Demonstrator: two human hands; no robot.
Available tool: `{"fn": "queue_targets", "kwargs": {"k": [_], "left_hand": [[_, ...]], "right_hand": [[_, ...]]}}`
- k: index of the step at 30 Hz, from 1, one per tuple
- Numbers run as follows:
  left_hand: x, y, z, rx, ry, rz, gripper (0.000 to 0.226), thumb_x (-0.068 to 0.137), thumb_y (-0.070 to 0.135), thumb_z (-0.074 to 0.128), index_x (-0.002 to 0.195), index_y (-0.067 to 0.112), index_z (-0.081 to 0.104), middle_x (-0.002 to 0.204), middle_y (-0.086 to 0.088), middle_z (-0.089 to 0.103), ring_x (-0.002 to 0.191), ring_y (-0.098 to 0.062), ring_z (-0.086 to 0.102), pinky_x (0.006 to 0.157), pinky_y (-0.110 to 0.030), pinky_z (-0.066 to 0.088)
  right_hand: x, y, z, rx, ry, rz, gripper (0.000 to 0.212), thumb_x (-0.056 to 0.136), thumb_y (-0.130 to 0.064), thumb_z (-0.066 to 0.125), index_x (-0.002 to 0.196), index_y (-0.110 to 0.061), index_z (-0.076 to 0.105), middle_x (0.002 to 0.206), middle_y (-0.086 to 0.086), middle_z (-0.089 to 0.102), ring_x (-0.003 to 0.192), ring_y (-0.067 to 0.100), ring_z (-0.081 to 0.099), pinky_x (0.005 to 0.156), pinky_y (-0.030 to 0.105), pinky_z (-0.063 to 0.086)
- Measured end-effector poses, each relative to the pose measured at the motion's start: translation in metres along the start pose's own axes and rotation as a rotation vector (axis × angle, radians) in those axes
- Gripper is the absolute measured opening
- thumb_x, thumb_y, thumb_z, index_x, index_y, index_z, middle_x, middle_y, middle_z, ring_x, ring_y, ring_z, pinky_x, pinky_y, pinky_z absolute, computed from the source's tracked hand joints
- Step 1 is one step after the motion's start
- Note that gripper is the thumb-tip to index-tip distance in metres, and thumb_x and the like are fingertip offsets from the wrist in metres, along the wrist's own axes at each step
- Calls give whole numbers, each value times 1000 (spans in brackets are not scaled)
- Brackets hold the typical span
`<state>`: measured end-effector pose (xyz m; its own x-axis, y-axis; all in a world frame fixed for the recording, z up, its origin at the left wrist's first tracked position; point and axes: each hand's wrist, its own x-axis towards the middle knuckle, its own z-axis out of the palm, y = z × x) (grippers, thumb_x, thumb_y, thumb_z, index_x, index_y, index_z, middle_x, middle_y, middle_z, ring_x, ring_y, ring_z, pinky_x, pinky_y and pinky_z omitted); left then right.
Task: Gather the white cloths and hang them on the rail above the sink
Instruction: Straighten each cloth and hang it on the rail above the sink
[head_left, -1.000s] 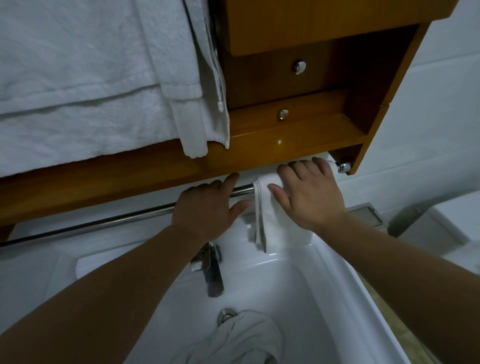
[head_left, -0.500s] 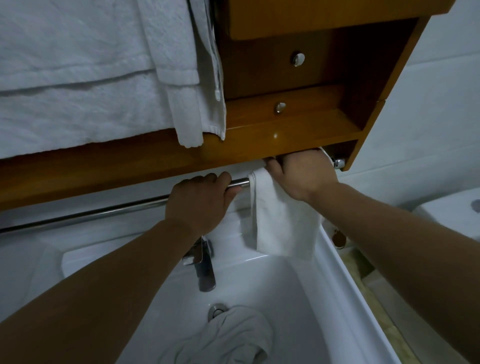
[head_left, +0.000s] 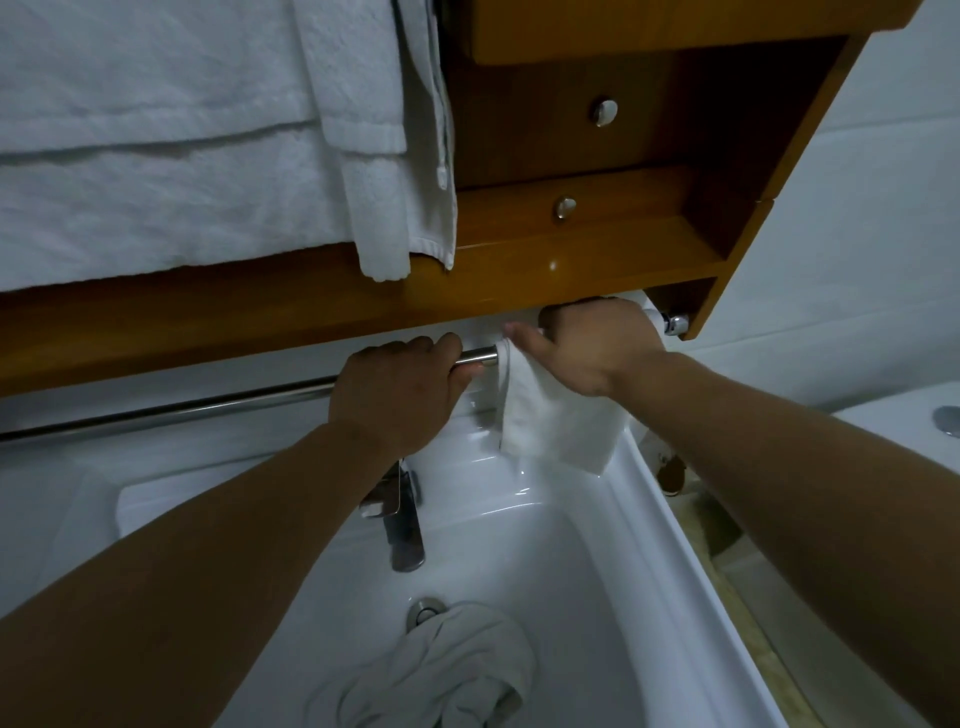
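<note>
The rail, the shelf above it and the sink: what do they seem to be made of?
The rail: metal, probably steel, brushed or polished; it is silvery with a long highlight. The shelf: wood or wood veneer under glossy varnish; orange-brown, with a bright spot of reflected light. The sink: likely glazed ceramic; smooth, white, with sharp reflections.

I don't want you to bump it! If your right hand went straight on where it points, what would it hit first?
Probably the white wall behind the rail. Your right hand lies on the hanging cloth, fingers hidden under the wooden shelf, pointing away. Depth is unclear.
</note>
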<state>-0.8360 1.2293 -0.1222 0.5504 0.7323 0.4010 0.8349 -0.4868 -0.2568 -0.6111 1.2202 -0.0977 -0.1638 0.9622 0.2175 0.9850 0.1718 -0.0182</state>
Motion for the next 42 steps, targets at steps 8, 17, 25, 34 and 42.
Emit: {"fn": "queue_targets", "kwargs": {"k": [8,17,25,34,42], "left_hand": [[0,0,-1,-17,-6,-2,42,99,56,27,86,24,51,56,6,43,41,-11,34,46,-21,19],[1,0,1,-4,-2,15,39,98,53,34,85,22,53,55,5,43,39,-13,35,44,-21,23],[0,1,-5,-2,-10,9,39,99,54,34,83,23,51,54,7,36,40,-9,24,45,-20,14],[1,0,1,-19,-4,2,43,99,58,28,87,24,52,55,6,45,41,-11,36,46,-21,22],[1,0,-2,1,0,3,41,98,56,32,82,23,52,54,6,38,40,-11,30,46,-21,17]], "right_hand": [[-23,-23,17,-131,349,54,52,100,-54,34,89,-16,66,82,9,69,80,33,63,85,45,43],[-2,-27,6,-58,100,32,66,94,-68,22,64,-19,53,61,-1,57,63,22,58,69,33,39],[-15,-14,10,-127,176,61,66,96,-69,18,84,-21,63,81,4,69,86,28,64,90,43,43],[-21,11,8,-116,162,89,66,96,-68,16,70,-23,56,66,-1,58,71,24,60,76,37,40],[1,26,-11,112,-117,47,65,93,-72,23,92,-26,70,96,2,68,99,24,61,86,36,46]]}}
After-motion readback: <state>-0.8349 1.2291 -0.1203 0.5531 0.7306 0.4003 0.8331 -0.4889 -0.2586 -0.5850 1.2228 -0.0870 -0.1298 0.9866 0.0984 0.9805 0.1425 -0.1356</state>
